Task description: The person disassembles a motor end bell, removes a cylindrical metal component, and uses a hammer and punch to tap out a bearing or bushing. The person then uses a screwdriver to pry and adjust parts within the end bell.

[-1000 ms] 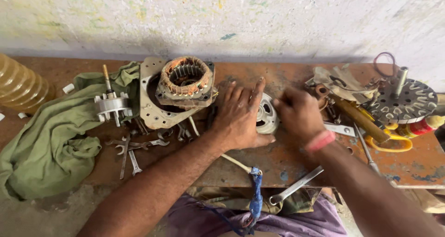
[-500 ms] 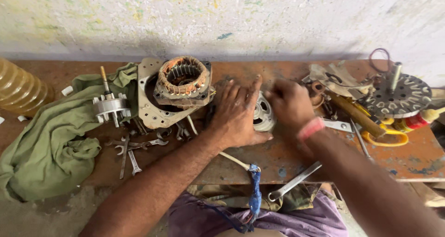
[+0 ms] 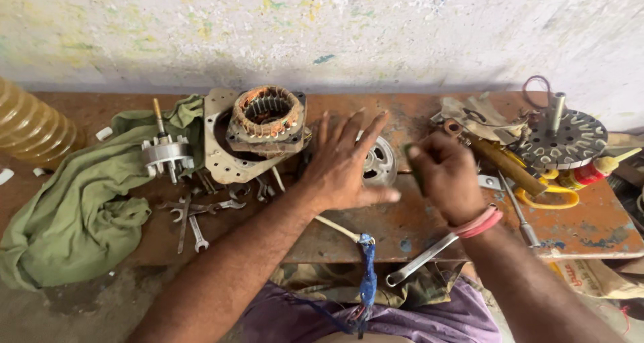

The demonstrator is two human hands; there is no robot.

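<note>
Motor is stripped to parts on the table [image 3: 376, 229]; reassembly, by my read, has barely begun.

Landmark: round silver end cover [image 3: 380, 162], mid-table.
- Left hand [image 3: 345, 165] lies flat on the cover's left half, fingers spread, pinning it down. Not gripping.
- Right hand [image 3: 446, 175] sits just right of the cover, fist closed around a thin dark tool [image 3: 414, 165]; the tip is near the cover's right edge. Can't tell if it touches.
- Stator with copper windings [image 3: 267, 115] lies left of the cover, on a pale mounting plate [image 3: 221, 155]. Off the motor.
- Rotor with shaft [image 3: 164, 152] is further left, on the green rag [image 3: 74, 209]. Also loose.
- Spanners [image 3: 194, 215] are scattered below-left of the cover; 1 longer spanner [image 3: 422, 259] lies below-right, at the table edge.
- A 2nd slotted disc with shaft [image 3: 562, 138] sits far right of the cover, beside a yellow-handled tool [image 3: 543, 195].

Judgement: teardown done, work now on the cover only; stator, rotor and plate all still to fit.
</note>
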